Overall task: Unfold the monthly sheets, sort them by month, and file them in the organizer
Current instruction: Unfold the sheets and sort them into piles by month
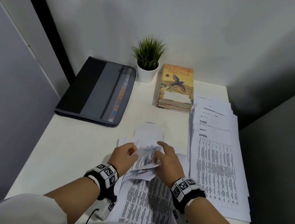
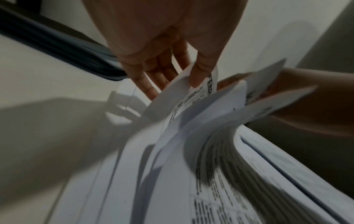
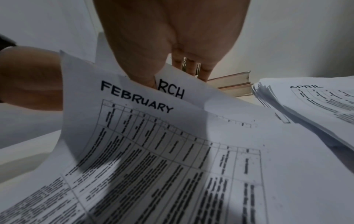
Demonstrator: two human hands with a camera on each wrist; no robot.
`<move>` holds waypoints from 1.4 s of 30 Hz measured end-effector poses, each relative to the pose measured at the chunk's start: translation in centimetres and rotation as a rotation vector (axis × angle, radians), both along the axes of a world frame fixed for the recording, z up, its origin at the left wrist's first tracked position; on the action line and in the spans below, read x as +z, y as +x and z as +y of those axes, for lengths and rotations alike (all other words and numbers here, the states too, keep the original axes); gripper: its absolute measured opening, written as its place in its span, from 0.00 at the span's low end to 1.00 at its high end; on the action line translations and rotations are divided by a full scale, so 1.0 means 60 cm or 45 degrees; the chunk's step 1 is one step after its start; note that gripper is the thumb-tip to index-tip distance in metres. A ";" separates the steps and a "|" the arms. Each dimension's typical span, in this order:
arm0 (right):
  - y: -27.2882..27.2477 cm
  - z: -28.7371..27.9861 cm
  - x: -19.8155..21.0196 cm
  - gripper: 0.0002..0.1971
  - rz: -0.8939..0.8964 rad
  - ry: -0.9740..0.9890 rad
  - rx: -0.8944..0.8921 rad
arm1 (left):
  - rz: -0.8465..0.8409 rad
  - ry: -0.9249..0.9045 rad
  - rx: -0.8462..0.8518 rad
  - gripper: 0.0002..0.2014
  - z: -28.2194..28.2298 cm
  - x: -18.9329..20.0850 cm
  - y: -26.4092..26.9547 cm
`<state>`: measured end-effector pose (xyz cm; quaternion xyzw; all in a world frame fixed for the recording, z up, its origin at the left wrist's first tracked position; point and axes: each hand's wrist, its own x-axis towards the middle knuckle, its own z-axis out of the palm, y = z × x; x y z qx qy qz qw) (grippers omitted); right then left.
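Both hands work on loose printed sheets at the middle of the white desk. My left hand pinches the top edge of the FEBRUARY sheet between thumb and fingers and lifts it into a curl. The right hand pinches the MARCH sheet just behind it, thumb on the heading. More printed sheets lie flat under my wrists. To the right is a fanned stack with APRIL on top. A grey and black organizer lies closed at the back left.
A potted plant stands at the back centre against the wall. Beside it sit two stacked books. A folded white paper lies just beyond my hands. Grey partitions close in on both sides of the desk.
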<state>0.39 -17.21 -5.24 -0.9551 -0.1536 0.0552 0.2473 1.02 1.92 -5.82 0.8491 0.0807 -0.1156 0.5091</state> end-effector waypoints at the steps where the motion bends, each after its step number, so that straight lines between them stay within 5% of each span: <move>1: -0.002 0.001 0.000 0.12 -0.009 0.005 0.010 | 0.002 0.004 -0.054 0.10 -0.001 -0.001 -0.006; 7: -0.020 0.006 -0.009 0.14 0.060 0.060 0.023 | 0.011 0.030 -0.186 0.22 0.014 -0.004 -0.020; 15: -0.042 0.007 -0.006 0.13 0.079 0.096 -0.045 | 0.292 -0.079 0.058 0.16 0.003 -0.013 0.020; 17: -0.043 0.004 -0.007 0.13 0.028 0.043 -0.027 | 0.267 0.008 -0.081 0.07 0.002 -0.014 0.024; 19: -0.038 0.002 -0.002 0.13 0.001 0.034 0.004 | 0.217 0.049 -0.160 0.15 0.006 -0.018 0.023; 24: -0.020 -0.002 0.014 0.13 0.044 0.166 0.067 | 0.203 0.004 0.016 0.13 0.025 -0.012 0.030; 42: -0.037 -0.003 0.003 0.12 0.049 0.194 0.029 | 0.162 -0.067 -0.050 0.08 0.009 -0.006 0.016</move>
